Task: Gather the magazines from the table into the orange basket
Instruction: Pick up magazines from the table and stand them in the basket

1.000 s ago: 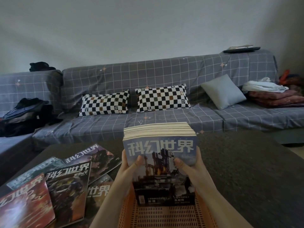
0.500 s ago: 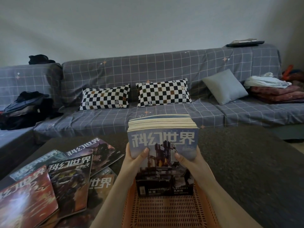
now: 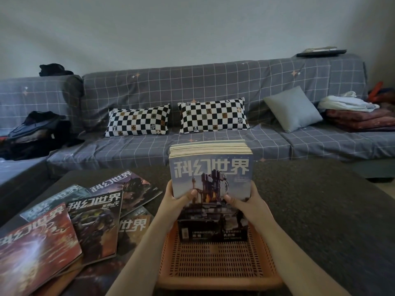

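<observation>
Fingers behind the magazine stack (image 3: 210, 178) stay hidden; my left hand (image 3: 176, 202) and right hand (image 3: 249, 201) clamp it upright in the orange basket (image 3: 215, 263), whose far wall it covers.

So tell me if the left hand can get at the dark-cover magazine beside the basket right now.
Probably not yet: the left hand is gripping the upright stack in the orange basket. Once freed, the way to the dark-cover magazine looks open; it lies uncovered just left.
</observation>
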A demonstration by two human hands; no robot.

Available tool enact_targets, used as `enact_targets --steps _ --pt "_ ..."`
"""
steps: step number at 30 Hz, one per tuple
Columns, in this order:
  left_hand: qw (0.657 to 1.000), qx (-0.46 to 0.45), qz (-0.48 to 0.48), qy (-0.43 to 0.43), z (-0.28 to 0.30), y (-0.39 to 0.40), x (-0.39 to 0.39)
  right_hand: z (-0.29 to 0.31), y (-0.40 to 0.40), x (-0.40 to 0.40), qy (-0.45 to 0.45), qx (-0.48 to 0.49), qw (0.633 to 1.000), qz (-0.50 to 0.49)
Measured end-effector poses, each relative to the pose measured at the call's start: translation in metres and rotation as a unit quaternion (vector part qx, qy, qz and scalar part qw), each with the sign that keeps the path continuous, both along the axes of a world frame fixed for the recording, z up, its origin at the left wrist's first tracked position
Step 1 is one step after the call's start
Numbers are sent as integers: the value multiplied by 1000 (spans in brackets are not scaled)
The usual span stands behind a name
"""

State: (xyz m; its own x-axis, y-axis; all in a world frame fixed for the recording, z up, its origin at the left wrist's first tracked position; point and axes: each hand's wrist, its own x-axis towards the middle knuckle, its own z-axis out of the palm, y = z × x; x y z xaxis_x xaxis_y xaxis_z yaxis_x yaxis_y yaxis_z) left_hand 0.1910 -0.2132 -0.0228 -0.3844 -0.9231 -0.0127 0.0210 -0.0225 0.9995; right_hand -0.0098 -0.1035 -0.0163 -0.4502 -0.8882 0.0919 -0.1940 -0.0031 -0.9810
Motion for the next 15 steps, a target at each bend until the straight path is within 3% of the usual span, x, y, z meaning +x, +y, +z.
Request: enact_targets --steps 15 --pt "996 18 31 -85 2 11 -2 2 3 0 24 -1 1000 14"
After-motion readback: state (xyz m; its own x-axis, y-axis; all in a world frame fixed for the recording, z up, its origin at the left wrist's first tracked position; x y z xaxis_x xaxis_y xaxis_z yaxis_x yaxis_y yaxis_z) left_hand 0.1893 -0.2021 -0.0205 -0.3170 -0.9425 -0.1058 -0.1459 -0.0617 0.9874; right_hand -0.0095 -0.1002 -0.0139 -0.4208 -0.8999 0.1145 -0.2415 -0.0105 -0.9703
